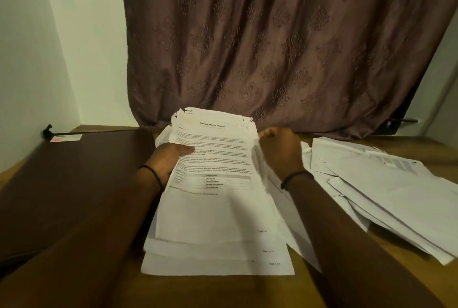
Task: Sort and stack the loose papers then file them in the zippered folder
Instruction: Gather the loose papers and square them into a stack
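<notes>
A stack of printed white papers (pixel 215 208) lies in front of me on the wooden table, its far end lifted and its top edge torn. My left hand (pixel 168 158) grips the stack's left edge, thumb on the top sheet. My right hand (pixel 280 149) holds the stack's right edge with curled fingers. A loose heap of white papers (pixel 376 188) is spread out to the right. The dark brown zippered folder (pixel 74 178) lies flat and closed on the left, beside my left arm.
A brown patterned curtain (pixel 285 42) hangs behind the table. White walls stand at left and far right. A small white card (pixel 65 138) sits at the folder's far corner. Bare wooden table (pixel 409 283) shows at the near right.
</notes>
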The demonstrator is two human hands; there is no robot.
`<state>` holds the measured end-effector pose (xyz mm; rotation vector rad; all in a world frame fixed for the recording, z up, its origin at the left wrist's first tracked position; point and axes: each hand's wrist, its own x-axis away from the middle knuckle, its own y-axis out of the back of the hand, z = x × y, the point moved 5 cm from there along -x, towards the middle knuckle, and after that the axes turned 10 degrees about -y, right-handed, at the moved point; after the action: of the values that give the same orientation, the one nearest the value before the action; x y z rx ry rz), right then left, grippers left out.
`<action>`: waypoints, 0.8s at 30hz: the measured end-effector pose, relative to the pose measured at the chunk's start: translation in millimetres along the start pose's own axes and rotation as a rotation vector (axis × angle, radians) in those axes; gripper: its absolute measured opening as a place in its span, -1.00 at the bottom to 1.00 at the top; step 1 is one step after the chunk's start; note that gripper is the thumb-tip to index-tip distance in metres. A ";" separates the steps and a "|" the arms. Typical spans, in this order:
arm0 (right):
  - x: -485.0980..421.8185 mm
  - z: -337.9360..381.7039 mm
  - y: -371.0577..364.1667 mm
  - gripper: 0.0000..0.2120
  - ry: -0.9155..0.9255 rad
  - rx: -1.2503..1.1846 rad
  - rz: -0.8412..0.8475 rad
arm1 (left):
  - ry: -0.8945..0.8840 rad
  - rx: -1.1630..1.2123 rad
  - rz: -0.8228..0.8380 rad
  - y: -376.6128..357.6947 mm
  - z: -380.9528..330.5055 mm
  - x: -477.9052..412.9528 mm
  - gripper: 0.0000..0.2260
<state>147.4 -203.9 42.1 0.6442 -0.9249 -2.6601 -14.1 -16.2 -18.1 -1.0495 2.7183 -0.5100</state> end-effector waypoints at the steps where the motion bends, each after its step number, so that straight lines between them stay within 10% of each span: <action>1: -6.2 -16.6 10.6 -0.84 -0.014 0.086 -0.052 | -0.003 0.011 0.012 -5.2 0.8 -0.5 -0.63; 6: -29.1 -114.9 44.0 -0.45 -0.403 0.658 -0.087 | 0.007 -0.003 -0.015 -31.7 5.7 -7.3 -0.64; 10: -34.3 -157.0 44.9 -0.28 -0.694 0.622 0.027 | 0.031 -0.074 -0.024 -52.6 12.3 -13.9 -0.73; 21: -33.0 -135.0 64.6 -0.77 -0.407 0.527 -0.223 | 0.026 -0.177 -0.034 -53.0 32.1 -16.0 -0.76; 24: -21.6 -86.4 56.8 -0.77 -0.086 0.453 -0.321 | 0.009 -0.150 -0.040 -51.9 33.3 -15.8 -0.74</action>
<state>213.1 -284.7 24.7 0.8398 -1.5959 -2.7814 39.1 -49.6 -28.5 -1.1412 2.7850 -0.3214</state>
